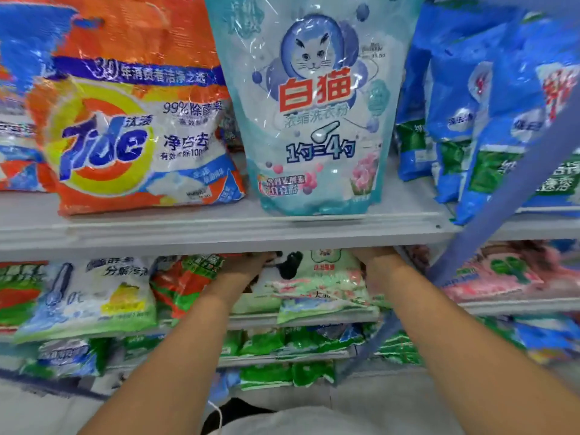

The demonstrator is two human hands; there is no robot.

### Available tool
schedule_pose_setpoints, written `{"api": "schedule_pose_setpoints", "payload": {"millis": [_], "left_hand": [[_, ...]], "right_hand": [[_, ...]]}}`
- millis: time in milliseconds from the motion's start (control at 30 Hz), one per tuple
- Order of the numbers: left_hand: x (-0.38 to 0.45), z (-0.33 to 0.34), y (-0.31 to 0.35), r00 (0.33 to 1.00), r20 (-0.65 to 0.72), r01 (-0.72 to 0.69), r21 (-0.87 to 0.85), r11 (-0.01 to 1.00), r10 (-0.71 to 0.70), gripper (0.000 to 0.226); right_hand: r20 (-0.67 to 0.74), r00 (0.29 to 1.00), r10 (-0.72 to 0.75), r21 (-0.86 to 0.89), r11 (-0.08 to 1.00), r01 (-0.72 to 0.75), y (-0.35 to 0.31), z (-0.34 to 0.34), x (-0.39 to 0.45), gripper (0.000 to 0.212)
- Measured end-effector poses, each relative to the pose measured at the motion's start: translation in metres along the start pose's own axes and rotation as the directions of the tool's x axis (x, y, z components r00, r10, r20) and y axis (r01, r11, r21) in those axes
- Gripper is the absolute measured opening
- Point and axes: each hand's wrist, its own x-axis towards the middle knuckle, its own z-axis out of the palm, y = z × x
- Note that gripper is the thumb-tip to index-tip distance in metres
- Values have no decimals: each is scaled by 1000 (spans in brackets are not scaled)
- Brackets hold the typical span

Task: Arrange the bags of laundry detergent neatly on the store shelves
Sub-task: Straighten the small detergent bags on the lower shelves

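**Both hands reaching under the upper shelf**

An orange Tide bag [138, 120] is leaning near the upper shelf [219, 233] front edge, beside an upright pale-blue bag [317, 120] reading "白猫" and "1勺=4勺". Blue bags [489, 120] are crowding the right end. On the lower shelf [314, 318], a pale green detergent bag [317, 287] is lying flat between the left hand [248, 262] and right hand [373, 255]; the upper shelf is hiding their fingers, so their grip cannot be told.

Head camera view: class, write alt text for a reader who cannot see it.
Both hands, left and right, reach under a white shelf to a pale green detergent bag on the lower shelf, fingers hidden. Above stand an orange Tide bag and a light blue cat-logo bag.
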Motion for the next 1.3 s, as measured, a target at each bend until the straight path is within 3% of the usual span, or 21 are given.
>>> {"api": "schedule_pose_setpoints", "payload": {"millis": [67,200,267,367,500,567,667,800,867,933,1033,1100,1200,1300], "left_hand": [[3,-4,2,999,34,21,19,1000,-22,27],[6,-17,-4,993,122,11,-122,992,4,49],[7,-25,-5,983,183,83,-283,956,-31,51],[-2,-31,-9,948,315,151,-338,929,-39,50],[-16,-43,-18,906,403,252,-262,932,-132,60],[-24,-49,-22,884,435,288,-225,931,-169,60],[-42,-49,-26,892,404,311,-228,923,-201,58],[-61,-44,-39,912,346,326,-281,903,-222,66],[-72,-36,-37,920,314,323,-277,905,-232,53],[-83,-26,-27,942,270,279,-298,913,-199,27],[-78,-16,-14,958,240,226,-285,932,-158,33],[-67,-11,-12,971,194,182,-214,960,-141,44],[-54,-1,-9,998,54,31,37,999,-33,44],[-43,6,0,995,-1,-98,163,982,99,44]], "right_hand": [[-4,1000,-4,208,978,4,-5,5,-3,22],[90,996,0,319,947,-29,5,4,-13,49],[90,990,-109,386,920,66,15,4,-19,43],[45,985,-166,367,920,138,21,7,-26,48],[137,987,-89,480,877,13,28,15,-30,69],[266,963,-38,544,831,-117,31,15,-38,63],[434,900,-42,606,752,-258,38,12,-48,33],[522,849,-77,572,770,-282,51,10,-54,44],[529,845,-75,563,776,-284,60,10,-57,50],[501,862,-82,599,751,-277,74,8,-57,58],[445,891,-95,664,702,-257,94,4,-57,59],[412,905,-109,707,665,-242,104,0,-59,59],[383,918,-106,732,641,-231,116,-5,-68,65],[319,944,-81,776,594,-211,124,-10,-78,50]]}}
